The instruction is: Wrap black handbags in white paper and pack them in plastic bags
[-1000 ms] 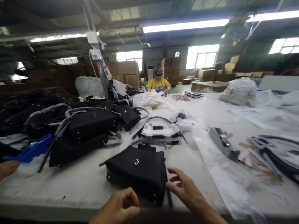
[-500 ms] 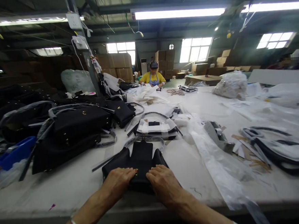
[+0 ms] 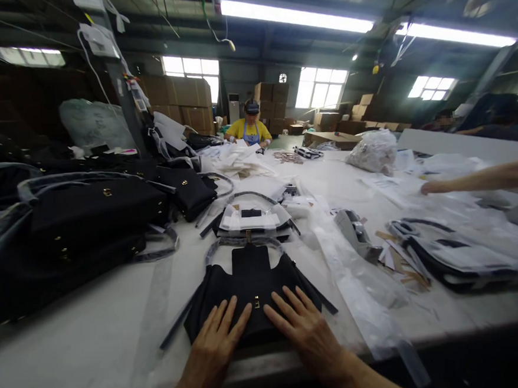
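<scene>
A black handbag (image 3: 251, 283) lies on the white table in front of me, its gold clasp facing up and its wrapped handle pointing away. My left hand (image 3: 216, 339) rests flat on the bag's left side with the fingers spread. On the other side of the clasp, my right hand (image 3: 301, 324) presses flat too, fingers apart. Neither hand grasps anything. Just beyond the handle sits another bag (image 3: 254, 219) covered with white padding.
Black handbags (image 3: 96, 211) are piled on the left. To the right lie plastic sheeting (image 3: 334, 259), a grey tape dispenser (image 3: 357, 234) and a padded bag (image 3: 463, 256). Another person's arm (image 3: 480, 180) reaches in from the right. A person in yellow (image 3: 248, 130) works across the table.
My hands have gone from gripping the bag's near edge to lying flat with fingers spread. The bag now lies flatter and wider. My view has shifted, and another person's arm has appeared at right.
</scene>
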{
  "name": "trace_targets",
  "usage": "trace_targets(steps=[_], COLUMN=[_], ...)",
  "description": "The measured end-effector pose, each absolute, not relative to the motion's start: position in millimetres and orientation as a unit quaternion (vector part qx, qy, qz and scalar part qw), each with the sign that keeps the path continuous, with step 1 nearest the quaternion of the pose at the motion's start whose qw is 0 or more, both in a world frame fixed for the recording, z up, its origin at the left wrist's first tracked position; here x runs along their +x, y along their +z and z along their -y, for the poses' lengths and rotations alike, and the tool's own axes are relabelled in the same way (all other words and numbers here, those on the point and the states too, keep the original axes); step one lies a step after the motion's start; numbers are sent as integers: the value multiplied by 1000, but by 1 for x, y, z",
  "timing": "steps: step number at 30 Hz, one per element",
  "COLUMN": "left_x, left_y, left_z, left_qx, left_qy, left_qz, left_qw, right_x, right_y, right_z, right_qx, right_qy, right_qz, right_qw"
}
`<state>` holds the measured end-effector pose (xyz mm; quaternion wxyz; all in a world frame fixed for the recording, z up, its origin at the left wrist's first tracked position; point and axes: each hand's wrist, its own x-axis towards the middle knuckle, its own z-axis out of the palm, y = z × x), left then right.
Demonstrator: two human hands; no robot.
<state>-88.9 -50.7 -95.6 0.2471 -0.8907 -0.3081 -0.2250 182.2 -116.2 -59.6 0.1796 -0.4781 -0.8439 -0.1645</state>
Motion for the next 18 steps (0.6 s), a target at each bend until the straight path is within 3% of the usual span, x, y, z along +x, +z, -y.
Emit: trace_targets(steps=[5,8,13,18], left_x=[-93,-84,-46,-28], left_y=[-83,-62,-35,-35], left_z=[69,63,45,44], left_qx=[-927,-947,-942,-907], left_qy=[-184,-154,-110,-136], left_qz=[238,230,310,377], left_qw=[222,161,-60,-131], right_x=[173,168,163,154], right_y=[-63,-62,-42,-12], right_z=[123,119,98,22], right_qx=[-499,-493,-492,-632], right_qy=[-56,19,161,213], right_qz=[857,861,828,656], right_qw=[116,127,216,354])
